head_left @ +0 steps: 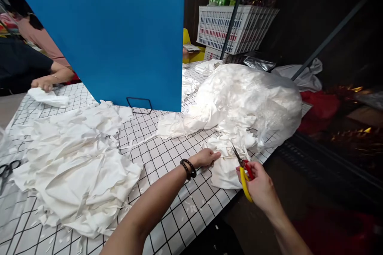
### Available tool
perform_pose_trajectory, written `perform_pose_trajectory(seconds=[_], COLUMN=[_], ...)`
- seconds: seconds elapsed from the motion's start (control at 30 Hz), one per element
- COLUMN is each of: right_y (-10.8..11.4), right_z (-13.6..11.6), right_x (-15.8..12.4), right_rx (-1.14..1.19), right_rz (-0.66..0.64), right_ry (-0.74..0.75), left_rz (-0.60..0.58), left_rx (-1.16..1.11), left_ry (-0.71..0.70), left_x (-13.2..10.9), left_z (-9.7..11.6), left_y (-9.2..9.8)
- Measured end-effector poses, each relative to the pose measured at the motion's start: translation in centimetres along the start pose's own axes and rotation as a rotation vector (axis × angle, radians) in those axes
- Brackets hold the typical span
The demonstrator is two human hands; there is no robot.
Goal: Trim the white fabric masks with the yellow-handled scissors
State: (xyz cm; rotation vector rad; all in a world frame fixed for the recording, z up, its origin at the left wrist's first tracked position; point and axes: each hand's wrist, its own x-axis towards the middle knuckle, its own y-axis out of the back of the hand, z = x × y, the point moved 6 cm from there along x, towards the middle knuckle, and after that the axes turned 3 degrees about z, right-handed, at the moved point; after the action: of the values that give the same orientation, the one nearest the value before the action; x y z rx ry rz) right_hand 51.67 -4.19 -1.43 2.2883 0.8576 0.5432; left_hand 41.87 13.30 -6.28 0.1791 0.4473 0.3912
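My left hand (206, 157), with dark beads at the wrist, is closed at the left edge of a white cloth piece (226, 173) near the table's front edge; its fingertips are partly hidden. In my right hand (259, 183) are scissors (244, 183) with one yellow and one red handle. Their dark, pointed tips are slightly apart over the white cloth. Just behind both hands, more crumpled white cloth (236, 129) spills from a big clear plastic bag (278, 103).
A wide heap of white cloth pieces (80, 163) covers the table's left side, with black scissors (8, 169) beside it. An upright blue board (128, 40) stands on the checked tablecloth (167, 155). Another person's hand (44, 83) holds white cloth at left. White crates (233, 28) stand behind.
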Motion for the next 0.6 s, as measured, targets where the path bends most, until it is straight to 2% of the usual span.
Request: perform_pose_trajectory(seconds=[0.07, 0.13, 0.23, 0.33, 0.43, 0.5, 0.6], right_y=[0.2, 0.5, 0.2, -1.9, -5.7, -8.5, -12.0], right_z=[0.8, 0.9, -0.2, -2.8, -7.2, -10.5, -14.1], right_x=[-0.4, -0.4, -0.1, -0.2, -1.5, -2.9, -4.6], right_rx=[-0.051, -0.114, -0.134, 0.066, 0.348, 0.442, 0.495], right_rz=[0.001, 0.040, 0.091, 0.004, -0.220, -0.382, -0.513], right_ry=[-0.053, -0.106, -0.128, -0.073, 0.051, 0.133, 0.204], left_rz=[-0.064, -0.090, -0.095, -0.025, 0.132, 0.236, 0.360], left_rx=[-0.041, -0.096, -0.202, -0.322, -0.454, -0.610, -0.869], left_ry=[0.032, 0.045, 0.038, 0.014, 0.002, -0.003, -0.065], left_x=[0.1, -0.7, -3.8, -9.1, -15.9, -20.3, -25.6], left_z=[-0.3, -0.5, -0.3, -0.4, -1.6, -2.7, -3.8], left_y=[-0.1, 0.6, 2.8, 6.4, 9.4, 9.8, 8.4])
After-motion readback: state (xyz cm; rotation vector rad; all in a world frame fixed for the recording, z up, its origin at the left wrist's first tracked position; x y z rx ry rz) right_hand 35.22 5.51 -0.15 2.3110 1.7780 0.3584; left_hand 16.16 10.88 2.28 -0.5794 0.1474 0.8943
